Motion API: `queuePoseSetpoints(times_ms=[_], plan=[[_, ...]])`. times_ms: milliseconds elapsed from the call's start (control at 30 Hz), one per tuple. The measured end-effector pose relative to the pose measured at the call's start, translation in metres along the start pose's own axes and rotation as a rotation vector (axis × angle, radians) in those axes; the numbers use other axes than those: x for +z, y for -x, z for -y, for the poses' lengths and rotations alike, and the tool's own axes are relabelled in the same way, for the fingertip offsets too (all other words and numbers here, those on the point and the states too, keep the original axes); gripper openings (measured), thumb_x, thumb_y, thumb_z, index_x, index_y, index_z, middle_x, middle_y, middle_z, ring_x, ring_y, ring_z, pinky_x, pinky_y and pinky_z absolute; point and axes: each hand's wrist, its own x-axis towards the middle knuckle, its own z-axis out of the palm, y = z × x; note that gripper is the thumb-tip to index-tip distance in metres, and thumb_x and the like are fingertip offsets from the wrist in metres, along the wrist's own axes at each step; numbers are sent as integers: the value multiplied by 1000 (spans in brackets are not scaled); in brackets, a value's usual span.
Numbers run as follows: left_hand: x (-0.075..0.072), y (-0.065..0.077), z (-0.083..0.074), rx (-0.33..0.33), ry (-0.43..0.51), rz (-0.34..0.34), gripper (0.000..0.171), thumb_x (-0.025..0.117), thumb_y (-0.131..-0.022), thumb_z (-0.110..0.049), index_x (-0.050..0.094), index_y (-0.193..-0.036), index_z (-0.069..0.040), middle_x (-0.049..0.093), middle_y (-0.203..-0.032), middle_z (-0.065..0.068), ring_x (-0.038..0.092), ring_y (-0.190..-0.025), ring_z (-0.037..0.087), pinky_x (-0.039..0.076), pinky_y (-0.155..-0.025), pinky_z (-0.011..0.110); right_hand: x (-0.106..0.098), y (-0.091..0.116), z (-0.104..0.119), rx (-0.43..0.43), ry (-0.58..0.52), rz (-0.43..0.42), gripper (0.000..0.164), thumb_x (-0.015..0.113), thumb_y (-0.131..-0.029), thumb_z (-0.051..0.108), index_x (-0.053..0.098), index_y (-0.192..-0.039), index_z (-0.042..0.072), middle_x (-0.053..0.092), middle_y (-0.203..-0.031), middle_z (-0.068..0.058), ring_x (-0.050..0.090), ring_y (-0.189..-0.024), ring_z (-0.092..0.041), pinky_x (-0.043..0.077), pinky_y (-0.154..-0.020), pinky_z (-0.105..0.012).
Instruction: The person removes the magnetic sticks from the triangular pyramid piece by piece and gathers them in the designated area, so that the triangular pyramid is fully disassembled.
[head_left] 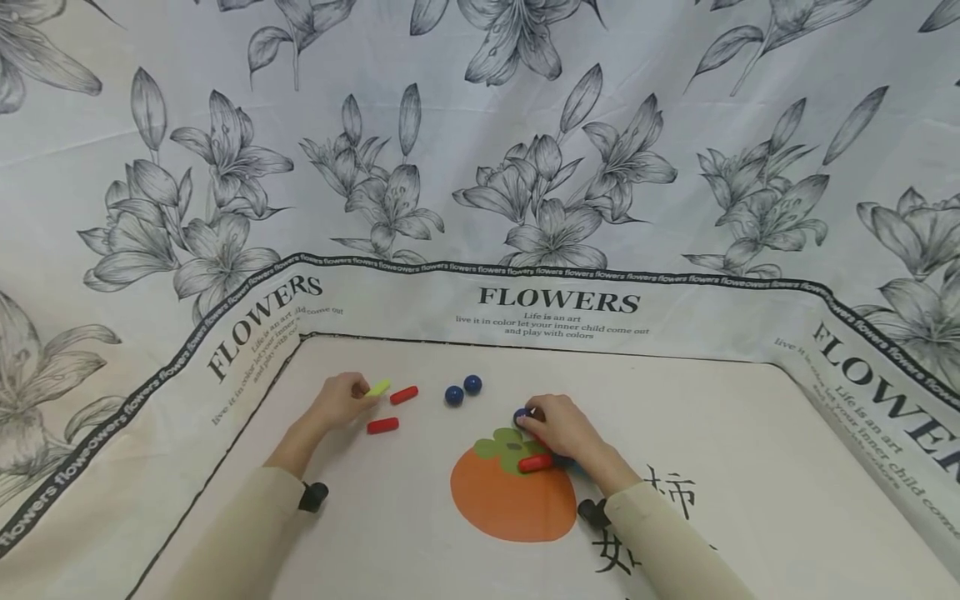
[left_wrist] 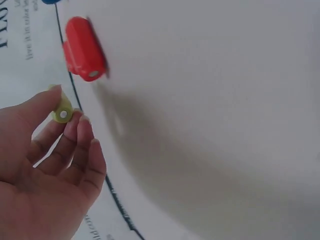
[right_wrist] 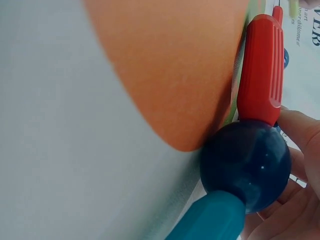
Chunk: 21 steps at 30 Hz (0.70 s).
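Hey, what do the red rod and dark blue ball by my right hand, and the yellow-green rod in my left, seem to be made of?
Red rod: probably moulded plastic, satin, judging by its crisp ridges.
Dark blue ball: smooth and glossy with bright highlights; coated metal or plastic, unclear which.
Yellow-green rod: likely plastic; its pale end disc may be metal.

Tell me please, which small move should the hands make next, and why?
Perhaps the left hand should carry its yellow-green rod toward the dark blue ball that the right hand pinches. The rod is pinched, with one end showing free; beside the right hand, a red rod and a teal rod meet at a second ball, which suggests that rods join to balls.
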Motion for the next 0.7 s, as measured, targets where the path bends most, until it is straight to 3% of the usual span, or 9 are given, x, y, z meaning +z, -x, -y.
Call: queuePoseSetpoints(times_ms=[200,333,500,700], plan=[[7,-10,10,-135,-18,-8,22,69,-96,-19,62,-105,0,60,-98,13,55,-91,27,49,-78,38,1,0,0,3,-1,0,26,73,-95,26,74,-113,8,65,-83,2,56,-76,-16,51,-75,-36],[11,-15,15,-188,-26,-21,24,70,-95,-20,61,-105,0,62,-99,13,57,-91,27,50,-80,40,1,1,2,1,-3,6,26,74,-95,26,73,-113,7,64,-82,2,55,-76,-16,50,-73,-35],[14,-17,18,-198,-26,-17,30,69,-94,-23,61,-110,1,62,-104,16,58,-93,29,51,-80,42,-1,1,1,2,-10,12,26,74,-95,26,73,-113,8,65,-83,1,56,-76,-16,50,-74,-36],[9,-10,19,-184,-27,-11,40,70,-92,-24,58,-121,2,62,-111,20,59,-98,32,51,-84,46,-4,7,-1,-25,-14,13,26,74,-94,21,72,-114,4,66,-85,0,57,-78,-16,53,-78,-38]])
